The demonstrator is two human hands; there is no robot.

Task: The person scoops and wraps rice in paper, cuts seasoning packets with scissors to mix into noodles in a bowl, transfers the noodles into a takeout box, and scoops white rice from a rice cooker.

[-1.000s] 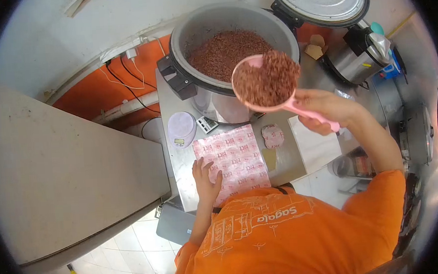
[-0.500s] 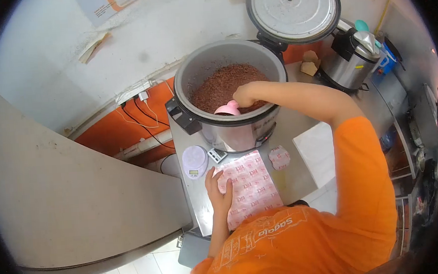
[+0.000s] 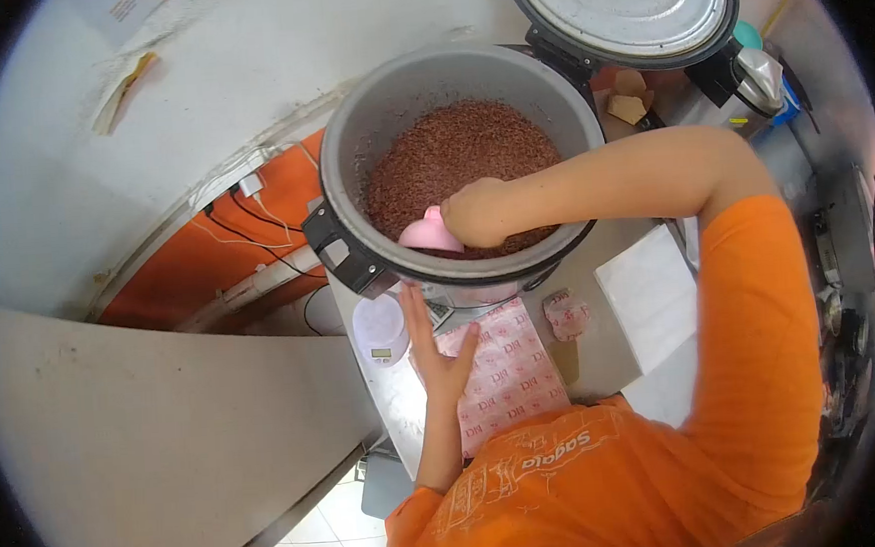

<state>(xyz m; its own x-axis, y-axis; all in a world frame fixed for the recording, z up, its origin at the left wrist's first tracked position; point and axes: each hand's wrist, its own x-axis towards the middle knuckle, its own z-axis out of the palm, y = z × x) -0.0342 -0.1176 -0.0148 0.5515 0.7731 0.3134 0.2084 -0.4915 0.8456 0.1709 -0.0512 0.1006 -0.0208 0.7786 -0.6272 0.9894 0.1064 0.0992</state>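
Observation:
My right hand (image 3: 479,214) is closed around a pink scoop (image 3: 430,234), low inside a large rice cooker (image 3: 347,144). Reddish-brown cooked rice (image 3: 465,151) fills the bottom of the pot, and the scoop sits against the near inner wall. What the scoop contains is hidden. My left hand (image 3: 445,365) has its fingers stretched out and thumb apart, at the left edge of printed wrapping paper (image 3: 514,374). Its fingertips reach up toward the cooker's front. Just left of them is a small white kitchen scale (image 3: 379,327); a small digital device (image 3: 440,313) is partly covered behind the fingers.
The cooker's lid (image 3: 632,6) stands raised at the back. A small wrapped packet (image 3: 566,316) and a stack of white sheets (image 3: 647,296) lie right of the printed paper. Cables (image 3: 264,219) run along the wall at left, near a large pale cabinet-like surface (image 3: 197,429).
The view has shifted closer to the cooker. My right hand and the scoop have moved left along the pot's near side. My left hand's fingers have straightened and lifted toward the cooker.

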